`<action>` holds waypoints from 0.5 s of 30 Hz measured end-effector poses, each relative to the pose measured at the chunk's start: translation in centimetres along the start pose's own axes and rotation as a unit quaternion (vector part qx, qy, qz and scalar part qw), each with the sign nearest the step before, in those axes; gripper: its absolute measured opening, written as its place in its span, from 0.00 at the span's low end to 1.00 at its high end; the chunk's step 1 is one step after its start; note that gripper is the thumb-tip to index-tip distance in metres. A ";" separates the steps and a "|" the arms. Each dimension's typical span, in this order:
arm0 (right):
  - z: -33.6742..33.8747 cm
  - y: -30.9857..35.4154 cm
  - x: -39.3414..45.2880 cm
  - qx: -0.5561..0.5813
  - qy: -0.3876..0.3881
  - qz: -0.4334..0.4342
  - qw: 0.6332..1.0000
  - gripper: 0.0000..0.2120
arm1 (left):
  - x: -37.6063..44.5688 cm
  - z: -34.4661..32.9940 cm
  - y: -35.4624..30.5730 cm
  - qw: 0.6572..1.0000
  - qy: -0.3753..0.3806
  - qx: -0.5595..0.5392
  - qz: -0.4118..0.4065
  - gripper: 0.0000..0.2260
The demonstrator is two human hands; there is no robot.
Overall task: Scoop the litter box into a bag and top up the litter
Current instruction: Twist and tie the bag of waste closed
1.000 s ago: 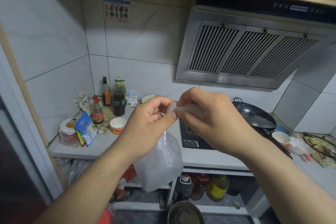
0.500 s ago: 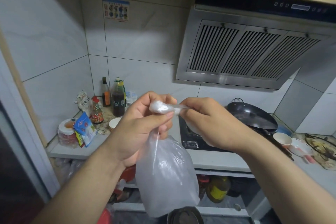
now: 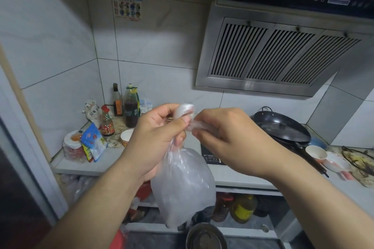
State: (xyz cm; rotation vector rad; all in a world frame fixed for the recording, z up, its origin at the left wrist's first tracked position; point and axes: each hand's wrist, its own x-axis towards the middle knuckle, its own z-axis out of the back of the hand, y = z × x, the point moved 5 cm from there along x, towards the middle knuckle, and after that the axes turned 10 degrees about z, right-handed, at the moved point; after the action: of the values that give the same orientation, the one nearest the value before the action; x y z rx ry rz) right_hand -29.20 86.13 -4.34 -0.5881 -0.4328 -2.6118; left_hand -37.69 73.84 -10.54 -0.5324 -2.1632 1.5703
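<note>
Steel slatted range hood [image 3: 269, 54] hangs over the pale counter [image 3: 232, 174] and its black lidded wok [image 3: 283, 127]. Before them hangs a clear thin plastic bag [image 3: 182, 186]; the left hand [image 3: 155, 137] has its grip clamped on the gathered neck, and the right hand [image 3: 228, 137] pinches the twisted end.

Landmark: induction cooktop [image 3: 212, 157] on the counter [image 3: 238, 176].
Left of it: crowded by paper cup [image 3: 126, 137], bottles [image 3: 130, 107] and packets [image 3: 94, 143].
Right of it: blocked by black wok [image 3: 283, 127] and small bowls [image 3: 316, 152].
In front of it: bare counter strip, passable.
Above it: range hood [image 3: 279, 54] overhangs.
</note>
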 end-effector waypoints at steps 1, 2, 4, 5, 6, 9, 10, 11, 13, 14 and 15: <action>0.1 -0.1 0.0 -0.008 -0.008 0.012 1.000 0.11 | 0.1 0.0 0.0 1.000 0.009 0.004 0.000 0.07; 0.3 -0.2 0.1 -0.018 -0.016 0.025 0.999 0.10 | 0.1 -0.1 0.0 1.000 0.019 0.004 0.000 0.08; 0.5 -0.5 0.2 -0.032 -0.035 0.046 0.998 0.05 | 0.1 -0.2 -0.2 0.999 0.039 0.002 -0.002 0.09; 0.5 -0.9 0.2 -0.038 -0.044 0.049 0.997 0.03 | 0.1 -0.3 -0.4 0.999 0.047 0.010 -0.007 0.09; 0.6 -1.1 0.2 -0.044 -0.058 0.049 0.996 0.03 | 0.1 -0.5 -0.6 0.998 0.054 0.026 -0.016 0.08; 0.7 -1.1 -0.1 -0.062 -0.121 0.063 0.989 0.03 | -0.1 -0.7 -1.1 0.994 0.072 0.073 -0.037 0.10; 0.8 -1.0 -0.2 -0.072 -0.140 0.059 0.986 0.04 | -0.2 -0.8 -1.2 0.993 0.076 0.087 -0.037 0.11; 0.9 -1.1 -0.3 -0.074 -0.160 0.046 0.983 0.06 | -0.2 -0.8 -1.2 0.991 0.078 0.101 -0.033 0.12; 1.3 -1.7 -0.4 -0.039 -0.171 -0.002 0.984 0.15 | -0.2 -0.8 -1.1 0.988 0.078 0.131 -0.025 0.11; 1.4 -1.9 -0.4 -0.010 -0.152 -0.013 0.988 0.20 | -0.2 -0.8 -1.1 0.986 0.076 0.144 -0.026 0.10; 1.3 -2.0 -0.2 0.016 -0.123 -0.012 0.992 0.23 | -0.2 -0.8 -1.1 0.985 0.075 0.154 -0.030 0.09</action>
State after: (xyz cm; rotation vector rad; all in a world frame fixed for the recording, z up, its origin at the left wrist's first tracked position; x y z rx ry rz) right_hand -29.57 88.39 -3.72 -0.9038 -0.5601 -2.5580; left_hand -37.15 74.04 -9.26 -0.4639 -1.7673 1.7293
